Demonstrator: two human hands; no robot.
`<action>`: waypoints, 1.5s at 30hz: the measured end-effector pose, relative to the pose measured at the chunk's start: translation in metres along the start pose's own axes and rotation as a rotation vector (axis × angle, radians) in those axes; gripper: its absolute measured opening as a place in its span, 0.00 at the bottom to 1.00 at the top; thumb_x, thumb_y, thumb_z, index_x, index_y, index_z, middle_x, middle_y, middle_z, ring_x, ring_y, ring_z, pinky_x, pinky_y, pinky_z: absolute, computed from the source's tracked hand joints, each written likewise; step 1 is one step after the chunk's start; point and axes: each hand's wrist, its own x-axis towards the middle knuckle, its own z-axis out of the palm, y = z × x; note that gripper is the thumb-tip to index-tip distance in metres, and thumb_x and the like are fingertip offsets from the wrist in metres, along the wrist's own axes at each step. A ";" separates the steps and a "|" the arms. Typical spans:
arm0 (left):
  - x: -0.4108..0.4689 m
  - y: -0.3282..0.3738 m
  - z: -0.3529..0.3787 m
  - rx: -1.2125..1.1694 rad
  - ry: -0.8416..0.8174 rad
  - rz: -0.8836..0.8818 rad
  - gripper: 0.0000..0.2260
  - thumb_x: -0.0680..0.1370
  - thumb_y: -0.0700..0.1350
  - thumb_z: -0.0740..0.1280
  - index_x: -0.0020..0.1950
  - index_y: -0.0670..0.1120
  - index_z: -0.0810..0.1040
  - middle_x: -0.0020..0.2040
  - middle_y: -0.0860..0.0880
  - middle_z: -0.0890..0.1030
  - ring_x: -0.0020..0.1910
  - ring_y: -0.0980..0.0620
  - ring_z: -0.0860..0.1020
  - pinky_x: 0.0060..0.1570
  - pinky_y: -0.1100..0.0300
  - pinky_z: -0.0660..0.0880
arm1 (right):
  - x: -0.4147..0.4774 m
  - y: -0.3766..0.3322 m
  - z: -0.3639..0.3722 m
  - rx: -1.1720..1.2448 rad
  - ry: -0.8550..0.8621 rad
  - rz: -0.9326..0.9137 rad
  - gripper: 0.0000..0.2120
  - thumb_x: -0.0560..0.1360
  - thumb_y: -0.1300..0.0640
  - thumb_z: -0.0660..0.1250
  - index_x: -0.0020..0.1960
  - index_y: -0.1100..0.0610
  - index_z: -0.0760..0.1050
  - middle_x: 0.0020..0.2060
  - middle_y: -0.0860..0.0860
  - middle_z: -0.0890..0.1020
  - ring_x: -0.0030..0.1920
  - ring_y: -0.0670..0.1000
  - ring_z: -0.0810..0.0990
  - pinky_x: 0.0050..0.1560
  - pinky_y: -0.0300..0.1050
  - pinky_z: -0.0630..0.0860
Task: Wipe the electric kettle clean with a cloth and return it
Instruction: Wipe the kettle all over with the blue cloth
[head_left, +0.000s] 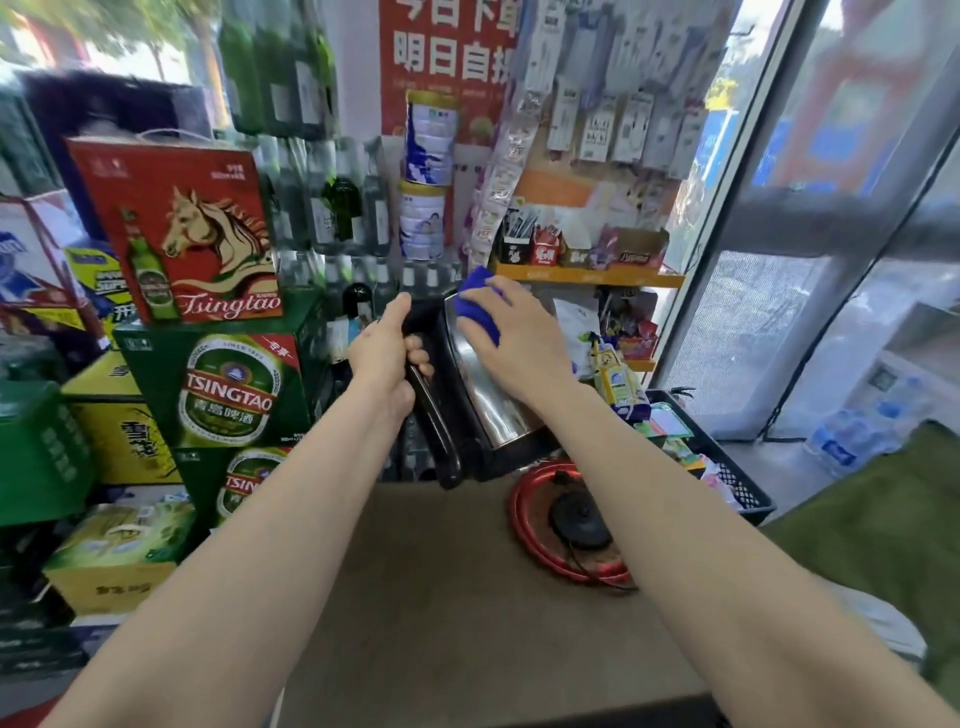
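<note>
A steel electric kettle (488, 400) with a black handle hangs tilted in the air above the far edge of a brown table (457, 597). My left hand (382, 353) is closed around the black handle. My right hand (519, 332) presses a blue cloth (480, 306) against the upper side of the steel body. On the table, below and to the right of the kettle, lies its black power base (576, 519) inside a red ring-shaped mat (524, 525).
Stacked beer cartons (228, 384) fill the left. Shelves with bottles, tins and snack packs (582, 249) stand behind the kettle. A black crate (737, 483) sits right of the table, with a glass door (779, 322) beyond. Green fabric (883, 519) lies at right.
</note>
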 end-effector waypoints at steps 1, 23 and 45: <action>0.002 0.002 0.002 -0.013 0.002 0.002 0.11 0.76 0.52 0.70 0.47 0.47 0.72 0.22 0.53 0.67 0.18 0.56 0.63 0.20 0.67 0.62 | -0.006 0.000 0.002 -0.070 -0.011 -0.067 0.19 0.80 0.42 0.57 0.66 0.46 0.76 0.70 0.50 0.74 0.72 0.55 0.70 0.67 0.58 0.71; 0.033 -0.016 -0.012 -0.082 0.126 -0.011 0.12 0.76 0.54 0.69 0.40 0.49 0.71 0.20 0.54 0.66 0.17 0.57 0.62 0.20 0.67 0.62 | -0.032 0.040 0.036 -0.060 -0.054 -0.346 0.18 0.81 0.46 0.59 0.67 0.47 0.78 0.71 0.51 0.75 0.73 0.55 0.70 0.72 0.55 0.67; 0.021 -0.027 -0.004 0.078 0.093 0.041 0.10 0.77 0.51 0.69 0.49 0.46 0.73 0.22 0.51 0.68 0.19 0.55 0.64 0.21 0.65 0.63 | -0.026 0.015 0.055 -0.072 -0.050 -0.162 0.19 0.81 0.45 0.54 0.65 0.46 0.79 0.70 0.50 0.76 0.74 0.58 0.68 0.70 0.57 0.66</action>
